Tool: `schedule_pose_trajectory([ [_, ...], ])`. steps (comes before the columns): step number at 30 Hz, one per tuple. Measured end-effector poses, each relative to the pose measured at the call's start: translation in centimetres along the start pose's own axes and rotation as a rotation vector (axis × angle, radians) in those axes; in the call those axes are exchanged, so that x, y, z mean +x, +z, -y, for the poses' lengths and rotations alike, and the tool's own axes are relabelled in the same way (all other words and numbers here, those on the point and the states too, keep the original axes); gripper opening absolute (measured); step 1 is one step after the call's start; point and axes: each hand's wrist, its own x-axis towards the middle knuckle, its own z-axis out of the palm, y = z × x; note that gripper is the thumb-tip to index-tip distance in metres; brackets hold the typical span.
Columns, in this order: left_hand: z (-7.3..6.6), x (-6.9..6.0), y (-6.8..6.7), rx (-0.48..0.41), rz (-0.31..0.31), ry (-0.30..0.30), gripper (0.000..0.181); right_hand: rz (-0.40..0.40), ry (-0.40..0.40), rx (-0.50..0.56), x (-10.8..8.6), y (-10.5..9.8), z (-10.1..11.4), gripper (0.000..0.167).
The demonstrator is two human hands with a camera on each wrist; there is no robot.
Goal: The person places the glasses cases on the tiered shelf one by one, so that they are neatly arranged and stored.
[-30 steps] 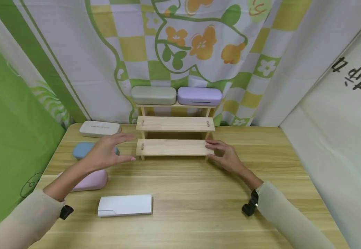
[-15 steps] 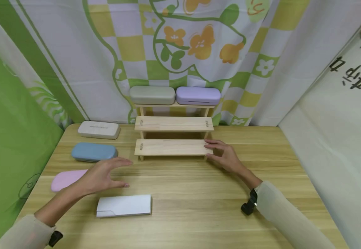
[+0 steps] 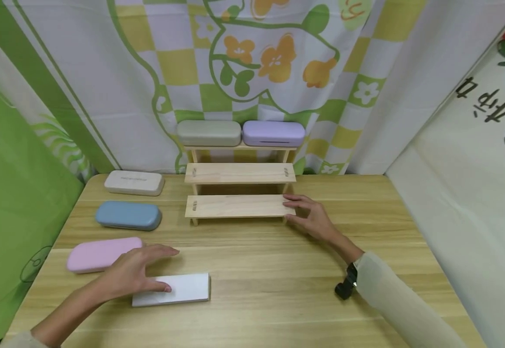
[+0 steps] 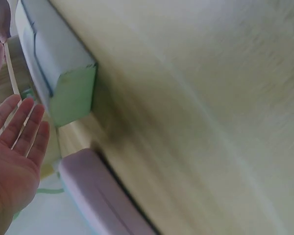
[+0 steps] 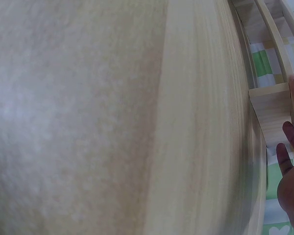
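My left hand [image 3: 128,273] is over the near part of the white flap-front glasses case [image 3: 189,287], fingers apart and thumb stretched across its top; whether they touch is unclear. In the left wrist view this case [image 4: 59,46] shows a pale green end, and the palm [image 4: 12,171] holds nothing. A pink glasses case [image 3: 97,253] lies partly behind the left hand. My right hand [image 3: 315,220] holds the right end of the lowest step of a three-tier wooden rack [image 3: 239,207], thumb at the front edge. The right wrist view shows its fingers [image 5: 284,159] beside the rack's leg.
Blue [image 3: 128,215] and off-white [image 3: 134,182] glasses cases lie along the table's left side. Grey-green [image 3: 209,133] and purple [image 3: 274,134] cases sit on the top tier. A patterned curtain [image 3: 183,72] hangs behind the wooden table [image 3: 278,290].
My left hand has come down from beside the rack's left end, past the blue and pink cases, to the white case. The right hand keeps its place on the rack.
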Motion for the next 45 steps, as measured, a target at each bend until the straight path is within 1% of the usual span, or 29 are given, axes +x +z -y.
schedule_pose_trajectory([
  [2,0.1,-0.5,0.4,-0.002,-0.019,0.012,0.074,0.000,-0.010,-0.004,0.0,0.0,0.0,0.036],
  [5,0.1,-1.1,0.9,-0.013,-0.033,0.011,0.073,-0.003,-0.021,-0.009,0.0,0.1,-0.1,0.036],
  [9,0.0,-1.9,1.1,-0.017,-0.042,-0.004,0.075,-0.013,-0.032,-0.021,0.0,0.2,-0.3,0.037],
  [12,0.0,-2.4,1.2,0.000,-0.049,-0.004,0.077,-0.023,-0.043,-0.028,0.0,0.3,-0.6,0.038],
  [18,0.1,-3.0,1.3,0.026,-0.044,0.049,0.078,-0.030,-0.035,-0.018,-0.1,0.2,-0.7,0.039],
  [23,0.3,-3.3,1.4,0.035,-0.034,0.078,0.076,-0.016,-0.016,-0.006,0.0,0.0,-0.3,0.037],
  [30,0.2,-3.5,1.5,0.081,-0.057,0.120,0.074,-0.019,-0.034,0.004,-0.1,0.1,-0.3,0.037],
  [35,0.2,-3.5,1.5,0.087,-0.056,0.133,0.072,-0.025,-0.038,0.007,0.0,0.2,-0.3,0.037],
  [42,0.3,-3.5,1.7,0.079,-0.094,0.158,0.069,-0.017,-0.012,0.003,-0.1,0.2,-0.3,0.036],
  [45,0.3,-3.3,1.8,0.074,-0.100,0.157,0.068,-0.018,-0.015,0.003,-0.2,0.1,-0.4,0.035],
])
